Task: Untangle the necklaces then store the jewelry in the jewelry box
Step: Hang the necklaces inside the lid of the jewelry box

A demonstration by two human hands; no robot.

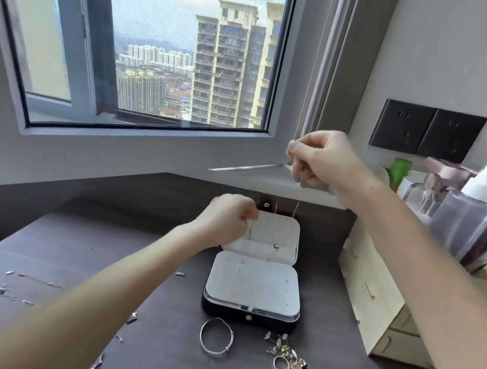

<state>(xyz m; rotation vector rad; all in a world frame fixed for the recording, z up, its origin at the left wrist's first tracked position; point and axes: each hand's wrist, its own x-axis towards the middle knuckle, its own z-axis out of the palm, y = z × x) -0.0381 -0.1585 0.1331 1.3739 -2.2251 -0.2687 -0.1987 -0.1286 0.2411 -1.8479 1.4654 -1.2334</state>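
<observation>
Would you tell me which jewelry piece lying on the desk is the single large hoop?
The silver bangle, just in front of the jewelry box; the heap to its right holds only small pieces.

A drawer organiser [376, 297] blocks the counter's [173, 330] right edge. Bangle [216, 335] and rings [290, 360] crowd the front; back left lies free.
</observation>
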